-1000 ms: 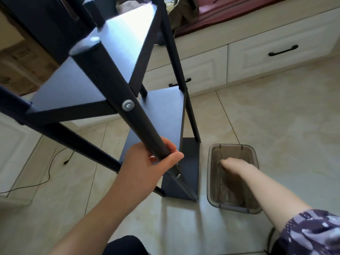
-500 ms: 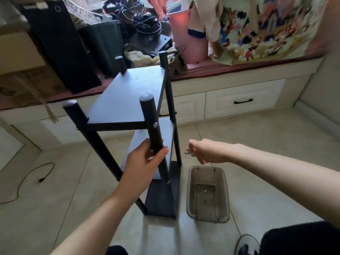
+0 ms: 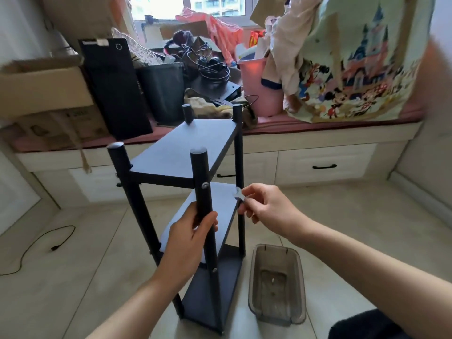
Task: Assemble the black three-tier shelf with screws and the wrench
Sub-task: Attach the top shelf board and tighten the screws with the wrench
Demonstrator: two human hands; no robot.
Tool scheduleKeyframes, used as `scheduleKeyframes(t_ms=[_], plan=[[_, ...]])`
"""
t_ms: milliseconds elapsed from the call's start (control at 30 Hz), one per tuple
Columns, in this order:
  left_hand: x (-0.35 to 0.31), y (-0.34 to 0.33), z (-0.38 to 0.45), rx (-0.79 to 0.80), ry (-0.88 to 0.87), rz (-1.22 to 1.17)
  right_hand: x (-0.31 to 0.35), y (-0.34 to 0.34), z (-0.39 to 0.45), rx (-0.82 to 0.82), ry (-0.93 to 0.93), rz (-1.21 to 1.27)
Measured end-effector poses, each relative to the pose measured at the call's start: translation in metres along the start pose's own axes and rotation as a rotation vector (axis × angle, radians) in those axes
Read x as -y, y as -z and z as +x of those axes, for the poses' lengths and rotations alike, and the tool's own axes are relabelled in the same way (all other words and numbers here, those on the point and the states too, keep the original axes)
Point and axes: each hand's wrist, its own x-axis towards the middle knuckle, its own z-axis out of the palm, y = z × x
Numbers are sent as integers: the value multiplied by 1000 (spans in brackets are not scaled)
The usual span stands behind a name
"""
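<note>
Centre frame: left hand (image 3: pixel 189 238) grips shelf post (image 3: pixel 201 187); right hand (image 3: pixel 265 207) pinches wrench (image 3: pixel 237 193) (small). Seat it squarely on the screw (image 3: pixel 204 185) before turning.

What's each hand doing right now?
Left hand: closed around the shelf's front post.
Right hand: pinching the small wrench.

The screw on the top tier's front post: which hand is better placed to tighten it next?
Probably the right hand: it already pinches the wrench, close beside that screw. The left hand grips the front post lower down.
</note>
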Motion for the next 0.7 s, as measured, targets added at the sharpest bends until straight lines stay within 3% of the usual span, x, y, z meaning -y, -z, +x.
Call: scheduleKeyframes(t_ms=[200, 400, 700], plan=[[-14, 14, 10, -128, -157, 9, 21, -12, 6, 57, 112, 191], [-23, 25, 28, -169, -216, 25, 41, -25, 24, -21, 187, 209], [-28, 45, 48, -201, -263, -98, 62, -45, 49, -22, 154, 307]])
